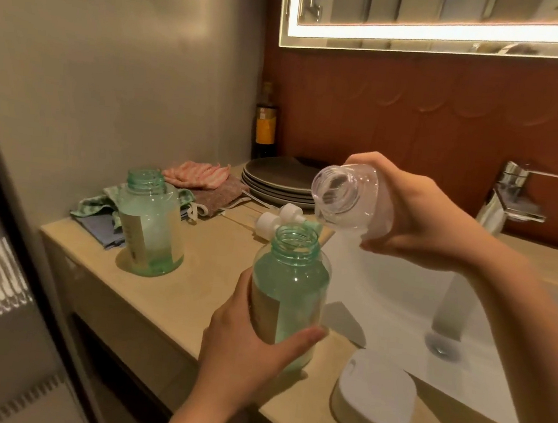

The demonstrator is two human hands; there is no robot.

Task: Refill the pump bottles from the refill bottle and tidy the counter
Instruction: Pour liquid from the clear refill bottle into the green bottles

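My left hand (243, 345) grips a green pump bottle (291, 281) with its top off, holding it upright above the counter's front edge. My right hand (418, 219) holds the clear refill bottle (351, 198) tipped on its side, its open mouth just above and right of the green bottle's neck. A second green bottle (150, 222), also uncapped, stands on the counter (172, 296) to the left. Two white pump heads (280, 216) lie on the counter behind the held bottle.
A white sink basin (400, 293) with a chrome tap (509, 197) lies to the right. A white soap box (373, 398) sits at the front edge. Folded cloths (201, 179), stacked dark plates (281, 180) and a dark bottle (265, 123) fill the back corner.
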